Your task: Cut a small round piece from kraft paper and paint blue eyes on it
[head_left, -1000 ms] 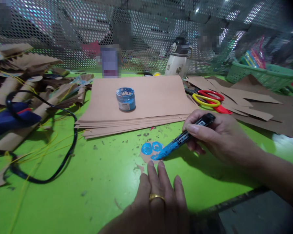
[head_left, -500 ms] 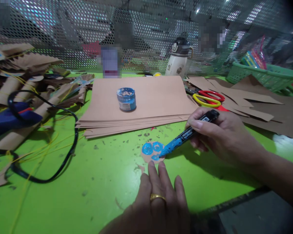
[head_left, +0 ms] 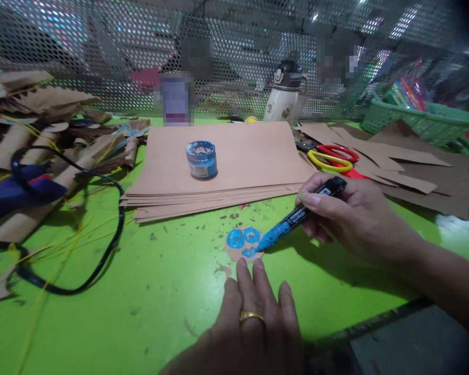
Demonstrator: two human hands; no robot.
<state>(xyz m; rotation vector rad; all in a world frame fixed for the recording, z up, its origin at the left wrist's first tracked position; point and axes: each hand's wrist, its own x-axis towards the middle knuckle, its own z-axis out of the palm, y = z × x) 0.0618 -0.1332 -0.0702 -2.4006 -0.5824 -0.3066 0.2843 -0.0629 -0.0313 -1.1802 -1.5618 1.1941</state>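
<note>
My right hand grips a black permanent marker whose lower end is coated in blue paint. Its tip touches a small round piece of brown paper lying on the green table. Blue paint marks that piece in two rings and a smaller patch below them. With fingers stretched out flat, my left hand rests its fingertips on the paper's near edge; a gold ring is on one finger. Beyond them, an uncapped jar of blue paint stands on a stack of brown paper sheets.
Scissors with red and yellow handles lie right of the stack, near cut paper strips. Farther back are a green basket and a white flask. Rolled paper pieces, yellow string and a black cord crowd the left side.
Almost nothing differs. The marker and my right hand have shifted very slightly left, with the tip still at the lower blue patch. My left hand stays in place.
</note>
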